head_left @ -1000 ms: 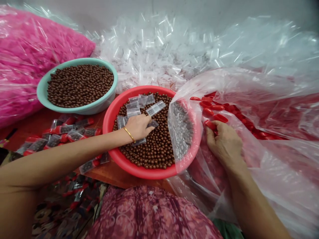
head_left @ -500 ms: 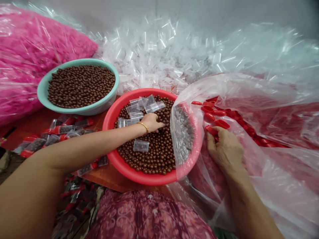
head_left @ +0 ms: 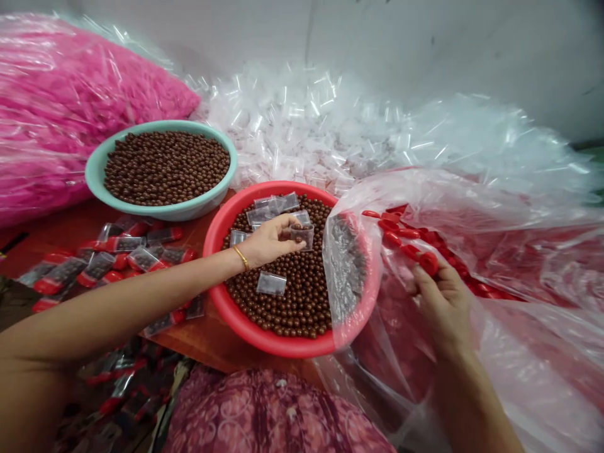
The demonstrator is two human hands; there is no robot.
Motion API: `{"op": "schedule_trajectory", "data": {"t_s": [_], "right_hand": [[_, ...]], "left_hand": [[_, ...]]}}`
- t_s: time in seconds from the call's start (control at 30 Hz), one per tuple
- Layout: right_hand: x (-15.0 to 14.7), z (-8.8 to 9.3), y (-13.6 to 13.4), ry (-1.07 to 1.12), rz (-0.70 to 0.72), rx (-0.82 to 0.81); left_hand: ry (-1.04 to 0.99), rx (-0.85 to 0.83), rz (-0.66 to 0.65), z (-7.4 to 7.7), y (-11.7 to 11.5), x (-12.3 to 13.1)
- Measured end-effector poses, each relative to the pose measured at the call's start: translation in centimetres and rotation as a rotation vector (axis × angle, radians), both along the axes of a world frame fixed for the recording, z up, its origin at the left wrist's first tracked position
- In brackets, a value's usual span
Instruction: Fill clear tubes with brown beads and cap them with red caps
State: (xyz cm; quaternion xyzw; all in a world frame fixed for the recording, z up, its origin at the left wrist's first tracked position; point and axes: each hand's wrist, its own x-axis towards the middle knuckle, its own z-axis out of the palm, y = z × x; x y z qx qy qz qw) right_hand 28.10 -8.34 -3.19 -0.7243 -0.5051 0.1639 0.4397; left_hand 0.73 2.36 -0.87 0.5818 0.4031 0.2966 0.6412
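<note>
Above the red basin (head_left: 218, 302), my left hand (head_left: 271, 242) is closed around a small clear plastic container (head_left: 304, 236) with brown balls inside. Glossy brown balls (head_left: 292, 308) fill the basin, and several more clear containers (head_left: 272, 283) lie on top of them. At the right, my right hand (head_left: 443, 292) pinches a red plastic cap (head_left: 428, 263) at the mouth of a clear bag (head_left: 528, 217). More red caps (head_left: 399, 231) spill from that bag. Part of its film drapes over the basin's right side.
A teal basin (head_left: 101, 189) of brown balls stands at the back left, near a bag of pink pieces (head_left: 85, 107). Filled containers with red caps (head_left: 99, 267) lie on the orange surface at left. A heap of clear containers (head_left: 302, 126) stretches along the wall.
My left hand has come up out of the balls and now shows a container with balls in it. My right hand has lifted a red cap and turned it.
</note>
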Motion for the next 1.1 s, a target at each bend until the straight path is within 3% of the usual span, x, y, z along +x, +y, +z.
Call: {"op": "schedule_trajectory", "data": {"t_s": [0.1,0.2,0.43,0.7,0.87,1.1], "right_hand": [[-1.0,2.1,0.0,0.336,0.01,-0.048],[-2.5,4.2,0.7,0.525,0.093,-0.106],[-5.9,6.6,3.0,0.524,0.336,-0.282],[-9.8,5.2,6.3,0.487,0.528,-0.205],[-11.2,3.8,6.6,0.25,0.564,-0.031],[-11.0,3.4,6.3,-0.08,0.639,0.196]], "left_hand": [[-0.037,0.02,-0.048,0.5,-0.5,-0.6],[-0.067,0.021,-0.093,0.4,-0.6,-0.6],[-0.135,0.002,-0.106,0.5,-0.5,-0.7],[-0.232,0.077,-0.169,0.0,-0.6,-1.0],[-0.238,0.089,-0.217,-0.3,-0.7,-0.9],[-0.152,0.045,-0.234,0.0,-0.6,-1.0]]}}
